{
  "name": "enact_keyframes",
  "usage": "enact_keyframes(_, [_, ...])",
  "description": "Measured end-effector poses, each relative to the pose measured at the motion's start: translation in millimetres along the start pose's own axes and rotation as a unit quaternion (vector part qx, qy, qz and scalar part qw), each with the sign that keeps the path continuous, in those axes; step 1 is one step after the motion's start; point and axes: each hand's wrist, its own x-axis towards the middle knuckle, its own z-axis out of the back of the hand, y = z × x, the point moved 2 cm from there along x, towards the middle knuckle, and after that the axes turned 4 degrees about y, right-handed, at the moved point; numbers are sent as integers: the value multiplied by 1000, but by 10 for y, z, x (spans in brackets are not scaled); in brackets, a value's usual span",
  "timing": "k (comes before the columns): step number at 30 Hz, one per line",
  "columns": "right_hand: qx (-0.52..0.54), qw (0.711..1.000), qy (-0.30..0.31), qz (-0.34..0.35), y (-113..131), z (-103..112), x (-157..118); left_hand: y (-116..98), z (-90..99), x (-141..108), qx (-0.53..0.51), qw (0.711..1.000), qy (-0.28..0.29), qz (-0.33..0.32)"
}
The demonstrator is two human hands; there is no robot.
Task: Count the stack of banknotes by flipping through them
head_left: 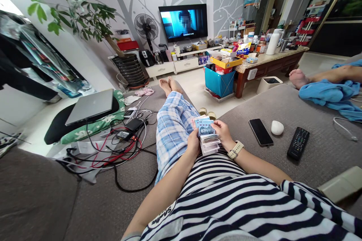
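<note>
Over my lap, my left hand [193, 142] grips the left side of a bundle of banknotes [209, 140]. My right hand [223, 134] pinches the upper right edge of the same bundle. A blue note with a portrait faces up at the top, and pinkish notes fan out behind it. Below it a thick fold of paler notes hangs toward my striped shirt [215, 192]. A pale-strapped watch [235, 150] is on my right wrist. Under my forearms are my blue plaid trousers [172, 131], legs stretched out along the sofa.
Right of me on the sofa lie a phone [260, 132], a white rounded case [277, 127] and a black remote [298, 144]. Tangled cables [124, 147] and a laptop [89, 106] are on the left. Another person's leg [328, 76] rests at far right, near a cluttered table [268, 58].
</note>
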Motion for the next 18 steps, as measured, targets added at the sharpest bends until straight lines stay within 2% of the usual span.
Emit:
enact_keyframes(8, [30, 999, 16, 2, 127, -17, -47, 15, 37, 37, 33, 999, 12, -26])
enact_keyframes(18, [41, 999, 25, -1, 148, -34, -57, -26, 11, 11, 31, 999, 14, -21])
